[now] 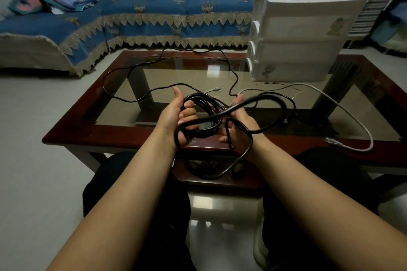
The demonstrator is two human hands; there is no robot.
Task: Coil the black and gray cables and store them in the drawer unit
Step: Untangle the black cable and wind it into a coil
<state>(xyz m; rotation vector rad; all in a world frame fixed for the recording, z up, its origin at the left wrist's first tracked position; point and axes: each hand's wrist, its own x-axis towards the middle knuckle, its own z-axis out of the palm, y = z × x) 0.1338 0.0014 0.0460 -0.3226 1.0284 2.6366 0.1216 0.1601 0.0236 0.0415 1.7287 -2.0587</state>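
Note:
My left hand (176, 114) grips a bundle of black cable (207, 103) loops above the near edge of the glass coffee table (92, 130). To its right, my right hand (239, 125) holds a strand of the same cable, and a big loop hangs over that wrist below the table edge. The cable's free length trails across the glass toward the sofa. A gray cable (350, 114) lies uncoiled on the right half of the table. At the back right corner stands the white drawer unit (295, 35), its divided top tray holding a coiled light cable.
A blue-covered sofa (154, 13) with folded cloths runs behind the table. My dark-trousered knees sit under the near edge. Pale tiled floor surrounds the table on the left.

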